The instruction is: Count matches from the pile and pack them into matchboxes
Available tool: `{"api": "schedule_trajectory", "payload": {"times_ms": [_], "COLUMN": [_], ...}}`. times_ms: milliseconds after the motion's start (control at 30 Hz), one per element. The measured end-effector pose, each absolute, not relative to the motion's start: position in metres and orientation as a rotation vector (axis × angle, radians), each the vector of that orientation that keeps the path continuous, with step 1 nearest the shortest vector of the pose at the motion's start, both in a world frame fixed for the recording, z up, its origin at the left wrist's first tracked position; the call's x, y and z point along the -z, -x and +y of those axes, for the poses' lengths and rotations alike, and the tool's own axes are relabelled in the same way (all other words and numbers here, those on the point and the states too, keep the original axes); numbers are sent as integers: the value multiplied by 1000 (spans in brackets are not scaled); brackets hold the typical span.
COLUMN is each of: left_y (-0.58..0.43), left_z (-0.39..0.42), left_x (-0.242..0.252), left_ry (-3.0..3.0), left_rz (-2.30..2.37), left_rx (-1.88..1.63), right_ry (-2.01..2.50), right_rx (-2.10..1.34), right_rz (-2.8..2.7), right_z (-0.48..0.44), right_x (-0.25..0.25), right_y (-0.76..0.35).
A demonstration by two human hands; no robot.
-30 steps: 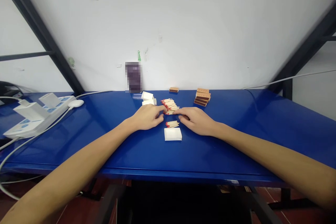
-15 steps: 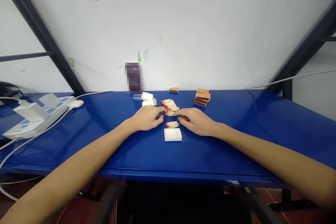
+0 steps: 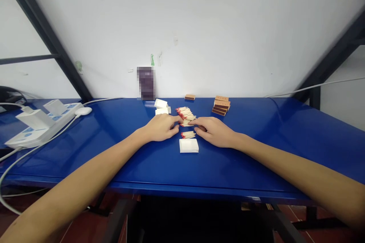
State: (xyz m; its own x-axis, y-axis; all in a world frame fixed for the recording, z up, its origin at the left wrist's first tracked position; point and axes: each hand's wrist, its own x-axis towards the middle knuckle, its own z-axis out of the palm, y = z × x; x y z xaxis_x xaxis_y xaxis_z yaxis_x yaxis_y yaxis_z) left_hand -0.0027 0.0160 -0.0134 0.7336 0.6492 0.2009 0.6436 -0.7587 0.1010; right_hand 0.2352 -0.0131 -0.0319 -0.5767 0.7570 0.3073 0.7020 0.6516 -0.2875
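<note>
A heap of red-tipped matches [image 3: 185,113] lies on the blue table between my two hands. My left hand [image 3: 162,127] is at the heap's left side, index fingertip at the red match heads and thumb apart below it. From the right, my right hand [image 3: 213,131] points its index finger at the plain ends of the lower matches, with the thumb held apart. Neither hand appears to grip anything. Just nearer to me lies a small separate row of matches [image 3: 188,134]. Below that row sits a white matchbox tray [image 3: 188,145].
More white trays [image 3: 161,104] lie beyond my left hand. Stacked brown matchboxes [image 3: 221,105] stand at the back right, and a single matchbox [image 3: 190,97] is by the wall. A power strip [image 3: 42,125] with plugs and cables occupies the left side. A blurred dark object [image 3: 146,83] leans on the wall.
The view has shifted very slightly. Both hands stay at the match heap in nearly the same pose, and the matches look almost unchanged.
</note>
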Motion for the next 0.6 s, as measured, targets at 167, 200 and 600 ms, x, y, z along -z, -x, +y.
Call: {"api": "schedule_trajectory", "payload": {"times_ms": [167, 200, 600], "left_y": [3, 3, 1], "left_z": [16, 15, 14], "left_x": [13, 13, 10], "left_ry": [-2910, -2908, -2912], "left_rz": [1080, 1081, 1090], "left_rx": [-365, -366, -345], "right_ry": [1152, 1156, 1186], "right_rx": [-176, -173, -136], "right_rz": [-2483, -2488, -2521], "right_z": [-13, -13, -12], "right_x": [32, 31, 32], "right_y": [-235, -235, -235]}}
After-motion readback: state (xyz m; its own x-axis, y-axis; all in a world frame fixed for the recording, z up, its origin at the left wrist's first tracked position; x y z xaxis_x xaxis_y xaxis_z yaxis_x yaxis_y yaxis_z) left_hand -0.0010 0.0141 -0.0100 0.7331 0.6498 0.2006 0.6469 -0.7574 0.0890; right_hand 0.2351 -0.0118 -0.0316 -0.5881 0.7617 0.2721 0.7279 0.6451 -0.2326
